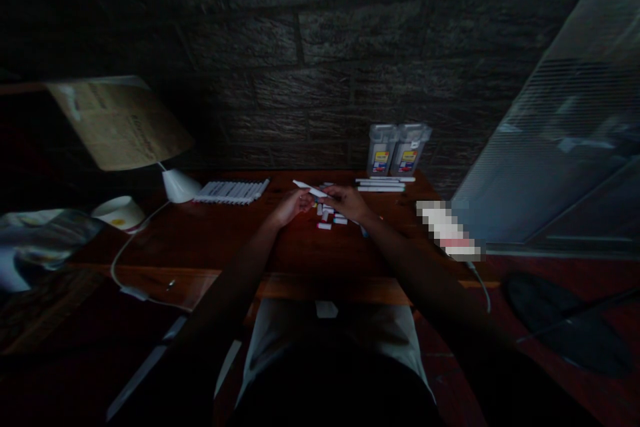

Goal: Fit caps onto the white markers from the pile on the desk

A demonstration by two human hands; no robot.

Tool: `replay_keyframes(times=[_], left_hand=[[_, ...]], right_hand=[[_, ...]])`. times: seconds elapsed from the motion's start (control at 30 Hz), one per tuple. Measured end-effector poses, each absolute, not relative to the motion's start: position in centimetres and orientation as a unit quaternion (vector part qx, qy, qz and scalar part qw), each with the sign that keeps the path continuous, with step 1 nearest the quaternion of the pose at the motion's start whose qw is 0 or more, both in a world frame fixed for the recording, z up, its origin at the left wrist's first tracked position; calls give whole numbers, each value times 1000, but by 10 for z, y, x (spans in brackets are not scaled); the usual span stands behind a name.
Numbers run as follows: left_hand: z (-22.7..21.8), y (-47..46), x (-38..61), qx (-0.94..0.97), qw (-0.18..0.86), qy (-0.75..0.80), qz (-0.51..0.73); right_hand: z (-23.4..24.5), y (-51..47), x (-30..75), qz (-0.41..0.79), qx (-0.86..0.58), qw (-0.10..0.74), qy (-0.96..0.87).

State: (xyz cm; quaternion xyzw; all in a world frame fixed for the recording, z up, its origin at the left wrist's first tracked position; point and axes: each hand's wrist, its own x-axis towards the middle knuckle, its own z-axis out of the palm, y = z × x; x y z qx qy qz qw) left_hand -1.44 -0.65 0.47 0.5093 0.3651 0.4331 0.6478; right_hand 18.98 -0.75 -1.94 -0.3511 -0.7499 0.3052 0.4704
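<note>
Pinched between both hands was one white marker (310, 189), held just above the desk (210, 240); the left hand (295, 204) gripped it from below and the right hand (349, 201) closed on its near end, both arms stretched forward. Under them lay a heap of small caps (330, 217), too dim to count. Two clear boxes (397, 149) stood behind three loose pens (383, 184). A row of markers (231, 191) lay left, its number unclear
</note>
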Motion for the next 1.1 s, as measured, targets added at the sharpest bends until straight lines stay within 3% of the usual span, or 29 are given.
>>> replay_keyframes(times=[0.6, 0.9, 1.1], left_hand=[[-1, -6, -15, 552, 631, 348, 420], [-2, -5, -16, 562, 617, 353, 422], [-1, -5, -17, 548, 621, 362, 427]], right_hand=[[-5, -19, 191, 234, -362, 411, -803], [-16, -7, 190, 225, -417, 517, -713], [-4, -17, 190, 223, -413, 517, -716]])
